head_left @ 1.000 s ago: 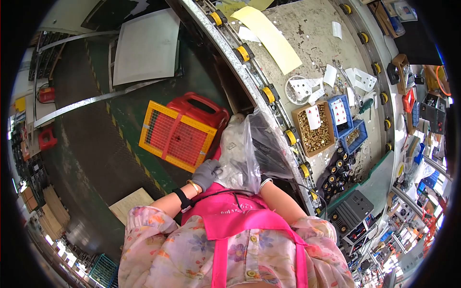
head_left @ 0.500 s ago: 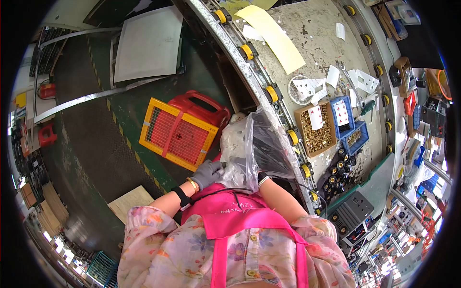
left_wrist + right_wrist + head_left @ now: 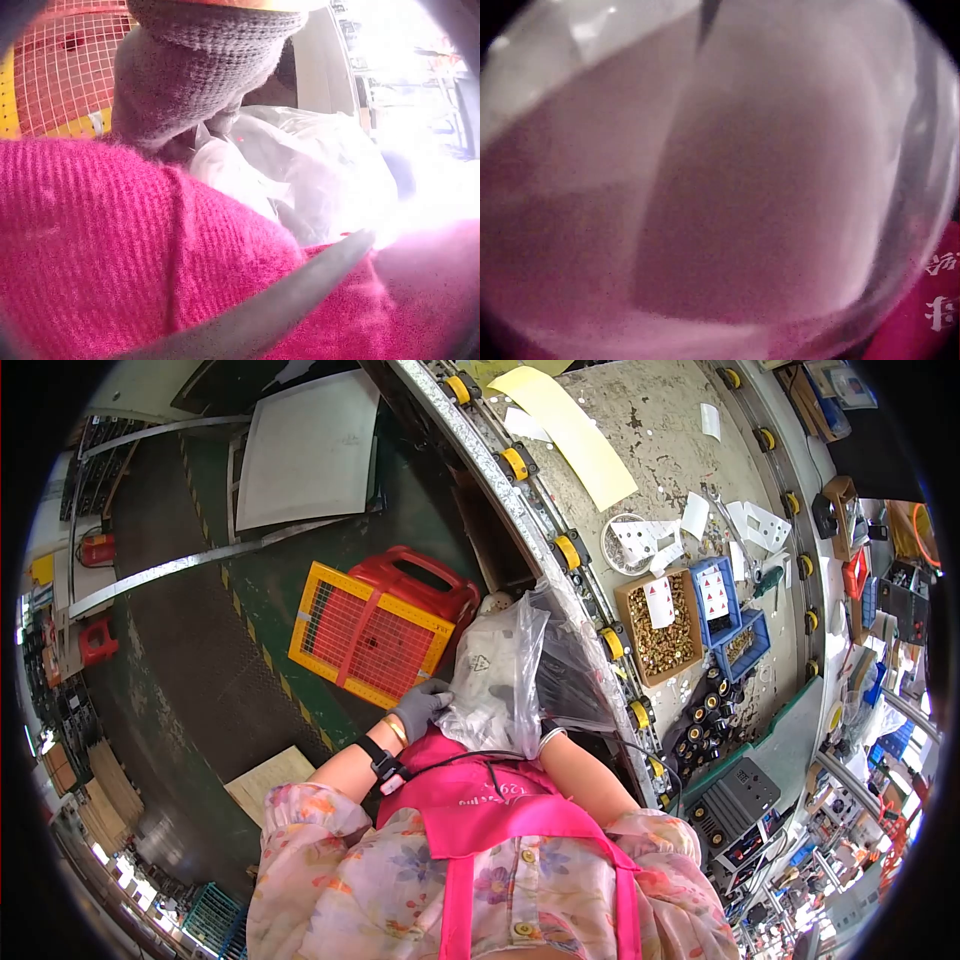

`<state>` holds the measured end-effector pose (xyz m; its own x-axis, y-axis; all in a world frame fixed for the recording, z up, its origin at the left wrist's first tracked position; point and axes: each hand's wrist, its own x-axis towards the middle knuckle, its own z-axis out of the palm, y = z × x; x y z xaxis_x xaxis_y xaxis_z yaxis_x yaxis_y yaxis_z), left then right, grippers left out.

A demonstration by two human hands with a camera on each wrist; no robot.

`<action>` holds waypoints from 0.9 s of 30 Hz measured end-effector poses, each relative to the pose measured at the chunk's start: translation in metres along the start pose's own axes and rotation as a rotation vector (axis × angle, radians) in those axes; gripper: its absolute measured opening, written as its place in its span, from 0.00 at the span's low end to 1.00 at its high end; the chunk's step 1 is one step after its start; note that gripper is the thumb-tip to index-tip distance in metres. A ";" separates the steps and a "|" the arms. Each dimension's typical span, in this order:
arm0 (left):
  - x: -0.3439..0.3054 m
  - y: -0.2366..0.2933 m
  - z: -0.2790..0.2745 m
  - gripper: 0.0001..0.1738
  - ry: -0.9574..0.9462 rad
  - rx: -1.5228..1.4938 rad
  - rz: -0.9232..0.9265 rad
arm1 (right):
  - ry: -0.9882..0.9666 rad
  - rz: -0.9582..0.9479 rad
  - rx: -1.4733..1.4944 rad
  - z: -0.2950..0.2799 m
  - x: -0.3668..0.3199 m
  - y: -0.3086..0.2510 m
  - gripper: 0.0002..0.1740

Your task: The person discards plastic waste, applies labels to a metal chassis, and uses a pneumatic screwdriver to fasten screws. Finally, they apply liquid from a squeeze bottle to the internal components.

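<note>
A clear plastic bag with a printed mark lies across the lap, over the pink apron. At its left edge the grey-gloved left hand pinches the plastic. The left wrist view has the same glove from close up, fingertips bent at the bag. On the other side the right forearm, with a bangle at the wrist, runs under the plastic, which hides the right hand in the head view. Blurred pinkish shapes fill most of the right wrist view, so I cannot tell how that hand's fingers lie.
A red and yellow mesh-topped crate stands on the floor to the left. To the right runs a roller-edged workbench with a box of brass fittings, blue bins, black round parts and paper sheets. Dark plastic hangs at its edge.
The left hand has shifted slightly forward and left with the bag's edge. The bag lies more spread out, its printed mark now showing clearly. The right forearm has hardly moved.
</note>
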<state>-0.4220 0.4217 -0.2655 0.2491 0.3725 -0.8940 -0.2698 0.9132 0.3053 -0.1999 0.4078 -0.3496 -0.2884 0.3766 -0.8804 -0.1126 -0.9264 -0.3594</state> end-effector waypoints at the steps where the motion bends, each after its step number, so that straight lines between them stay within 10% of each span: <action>1: -0.003 0.001 0.003 0.09 0.022 -0.058 0.001 | -0.007 -0.011 -0.007 0.001 -0.003 -0.004 0.10; 20: -0.038 0.007 0.009 0.10 -0.275 -0.089 0.151 | 0.018 -0.294 -0.236 0.011 -0.047 -0.051 0.14; 25: -0.068 0.026 0.015 0.05 -0.068 0.255 0.239 | 0.335 -0.795 -0.568 -0.012 -0.086 -0.076 0.16; 27: -0.071 0.028 0.015 0.05 0.014 0.247 0.281 | 0.296 -0.696 -0.143 0.010 -0.147 -0.130 0.17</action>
<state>-0.4330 0.4235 -0.1884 0.1836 0.6136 -0.7679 -0.0930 0.7886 0.6079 -0.1525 0.4730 -0.1699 0.0726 0.8766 -0.4757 -0.0453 -0.4736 -0.8796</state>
